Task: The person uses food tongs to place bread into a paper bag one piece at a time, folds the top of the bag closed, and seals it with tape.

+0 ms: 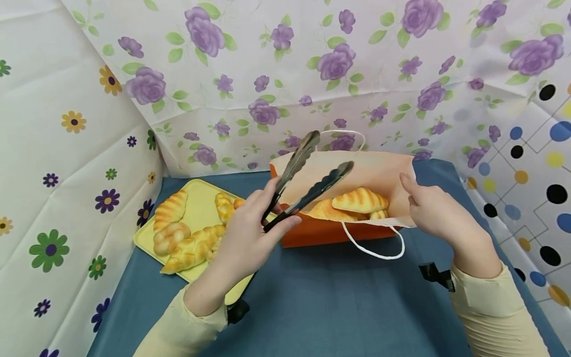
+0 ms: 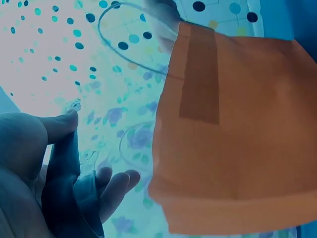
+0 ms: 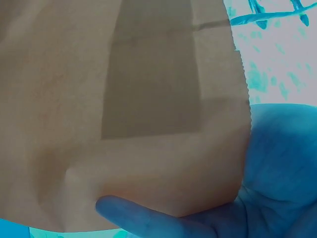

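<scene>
My left hand (image 1: pixel 243 233) grips a pair of tongs (image 1: pixel 318 189) with black handles and scalloped metal ends. The tongs' arms stand apart with nothing between them, above the left side of an orange paper bag (image 1: pixel 339 237). The bag lies with its pale-lined mouth towards me, and several breads (image 1: pixel 360 200) rest inside. At the bag's right edge, my right hand (image 1: pixel 439 213) holds the paper. The right wrist view shows a digit lying along the bag's surface (image 3: pixel 49 99), with the palm beyond its zigzag rim. In the left wrist view the bag's side (image 2: pixel 247 144) faces the camera.
On the left a yellow tray (image 1: pixel 200 198) carries several breads, among them a braided loaf (image 1: pixel 194 248) and a ridged crescent one (image 1: pixel 171 208). White cord handles (image 1: pixel 374 254) loop from the bag. A blue cloth (image 1: pixel 325 307) covers the table, and patterned sheets (image 1: pixel 241 114) hang around it.
</scene>
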The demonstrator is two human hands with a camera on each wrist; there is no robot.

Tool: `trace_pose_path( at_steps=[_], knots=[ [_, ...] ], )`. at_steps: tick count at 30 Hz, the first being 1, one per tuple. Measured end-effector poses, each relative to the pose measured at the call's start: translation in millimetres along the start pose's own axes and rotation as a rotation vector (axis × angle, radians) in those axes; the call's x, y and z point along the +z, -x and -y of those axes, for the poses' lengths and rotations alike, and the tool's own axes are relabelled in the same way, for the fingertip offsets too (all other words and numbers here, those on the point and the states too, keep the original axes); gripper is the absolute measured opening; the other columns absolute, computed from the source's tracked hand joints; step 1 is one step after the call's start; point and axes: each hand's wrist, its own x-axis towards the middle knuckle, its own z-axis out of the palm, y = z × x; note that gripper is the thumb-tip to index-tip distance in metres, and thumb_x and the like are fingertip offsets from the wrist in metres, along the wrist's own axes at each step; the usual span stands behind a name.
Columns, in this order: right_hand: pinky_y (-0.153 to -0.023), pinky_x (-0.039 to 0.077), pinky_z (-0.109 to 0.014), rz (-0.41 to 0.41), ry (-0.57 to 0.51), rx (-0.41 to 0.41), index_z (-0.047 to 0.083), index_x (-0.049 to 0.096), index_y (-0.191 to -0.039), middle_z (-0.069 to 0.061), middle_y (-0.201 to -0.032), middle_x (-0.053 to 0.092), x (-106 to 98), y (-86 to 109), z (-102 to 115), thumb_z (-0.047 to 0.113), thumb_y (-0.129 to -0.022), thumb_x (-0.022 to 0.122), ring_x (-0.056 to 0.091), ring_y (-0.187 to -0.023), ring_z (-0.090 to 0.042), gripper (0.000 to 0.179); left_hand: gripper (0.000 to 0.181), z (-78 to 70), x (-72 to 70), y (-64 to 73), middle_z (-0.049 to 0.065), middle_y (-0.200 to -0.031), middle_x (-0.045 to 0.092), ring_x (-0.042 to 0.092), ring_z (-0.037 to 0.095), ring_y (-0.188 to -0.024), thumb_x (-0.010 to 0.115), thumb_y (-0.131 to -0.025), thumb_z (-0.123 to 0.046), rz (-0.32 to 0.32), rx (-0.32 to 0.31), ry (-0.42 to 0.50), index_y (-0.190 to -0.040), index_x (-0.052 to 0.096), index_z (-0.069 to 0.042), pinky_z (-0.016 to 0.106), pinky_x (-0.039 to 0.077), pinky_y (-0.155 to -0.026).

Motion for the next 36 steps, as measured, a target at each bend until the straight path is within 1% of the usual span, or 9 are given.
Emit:
trace_pose_path(
  at_steps=[2, 5, 6, 13, 20, 24, 28, 33, 36],
  knots=[
    [-0.066, 0.048, -0.043, 0.003, -0.004, -0.001, 0.003, 0.011, -0.171, -0.03, -0.114, 0.066, 0, -0.2, 0, 0.007, -0.11, 0.037, 0.058, -0.07, -0.025, 0.067, 0.066, 3.1, -4.9, 4.4, -0.005, -0.1, 0.058, 0.045, 0.015, -0.072, 0.079, -0.1, -0.036, -0.006, -0.018, -0.014, -0.156, 0.053, -0.013, 0.033, 0.041, -0.062],
    [-0.065, 0.047, -0.042, 0.012, -0.01, 0.003, 0.004, 0.01, -0.171, -0.026, -0.102, 0.066, 0, -0.1, 1, 0.008, -0.11, 0.037, 0.055, -0.067, -0.025, 0.067, 0.067, 8.4, -11.5, 12.3, -0.004, -0.098, 0.057, 0.048, 0.013, -0.077, 0.08, -0.099, -0.036, -0.015, -0.041, -0.037, -0.156, 0.053, -0.013, 0.033, 0.041, -0.062],
    [-0.064, 0.047, -0.042, 0.01, -0.01, 0.002, 0.004, 0.01, -0.171, -0.026, -0.103, 0.066, 0, 0.1, 1, 0.008, -0.11, 0.037, 0.056, -0.068, -0.025, 0.067, 0.068, 10.2, -13.6, 15.2, -0.004, -0.097, 0.057, 0.05, 0.013, -0.078, 0.08, -0.099, -0.036, -0.022, -0.05, -0.046, -0.157, 0.053, -0.013, 0.032, 0.042, -0.062],
    [-0.059, 0.041, -0.04, 0.013, -0.021, 0.015, 0.006, 0.01, -0.172, -0.013, -0.081, 0.054, 1, 0.7, 4, 0.012, -0.113, 0.034, 0.046, -0.056, -0.024, 0.065, 0.069, 29.5, -28.4, 33.3, -0.003, -0.099, 0.059, 0.054, 0.015, -0.087, 0.081, -0.099, -0.031, -0.082, -0.116, -0.069, -0.159, 0.052, -0.012, 0.035, 0.043, -0.069],
    [-0.058, 0.04, -0.04, 0.007, -0.028, 0.007, 0.006, 0.01, -0.172, -0.011, -0.077, 0.051, 0, 1.7, 4, 0.013, -0.113, 0.033, 0.043, -0.053, -0.023, 0.064, 0.066, 56.3, -44.3, 46.1, 0.001, -0.095, 0.058, 0.05, 0.018, -0.08, 0.078, -0.101, -0.028, -0.119, -0.182, -0.098, -0.16, 0.051, -0.012, 0.032, 0.04, -0.066],
    [-0.058, 0.04, -0.04, 0.0, -0.027, -0.002, 0.005, 0.011, -0.172, -0.01, -0.077, 0.053, 0, 2.0, 2, 0.012, -0.113, 0.035, 0.044, -0.054, -0.023, 0.064, 0.07, 69.7, -50.8, 50.7, 0.004, -0.095, 0.056, 0.047, 0.02, -0.077, 0.076, -0.103, -0.032, -0.107, -0.242, -0.136, -0.163, 0.046, -0.011, 0.032, 0.038, -0.066],
    [-0.06, 0.04, -0.04, -0.003, -0.027, -0.006, 0.004, 0.012, -0.172, -0.011, -0.077, 0.053, 0, 1.6, 0, 0.012, -0.113, 0.036, 0.044, -0.054, -0.023, 0.064, 0.074, 81.5, -58.8, 56.6, 0.005, -0.094, 0.056, 0.045, 0.02, -0.071, 0.074, -0.104, -0.039, -0.077, -0.318, -0.172, -0.165, 0.043, -0.009, 0.032, 0.037, -0.06],
    [-0.064, 0.042, -0.041, -0.007, -0.019, -0.014, 0.002, 0.013, -0.171, -0.012, -0.082, 0.057, 0, 1.2, -2, 0.011, -0.113, 0.039, 0.047, -0.059, -0.023, 0.064, 0.079, 98.2, -70.1, 64.5, 0.008, -0.095, 0.054, 0.046, 0.022, -0.073, 0.069, -0.105, -0.048, -0.039, -0.401, -0.212, -0.165, 0.04, -0.006, 0.032, 0.037, -0.059],
    [-0.062, 0.041, -0.041, -0.007, -0.021, -0.011, 0.003, 0.013, -0.171, -0.012, -0.081, 0.056, 0, 1.5, -2, 0.012, -0.113, 0.038, 0.047, -0.059, -0.024, 0.064, 0.083, 110.4, -76.2, 68.6, 0.012, -0.093, 0.053, 0.047, 0.026, -0.073, 0.066, -0.105, -0.053, -0.011, -0.447, -0.226, -0.165, 0.039, -0.003, 0.036, 0.037, -0.059]
  ],
)
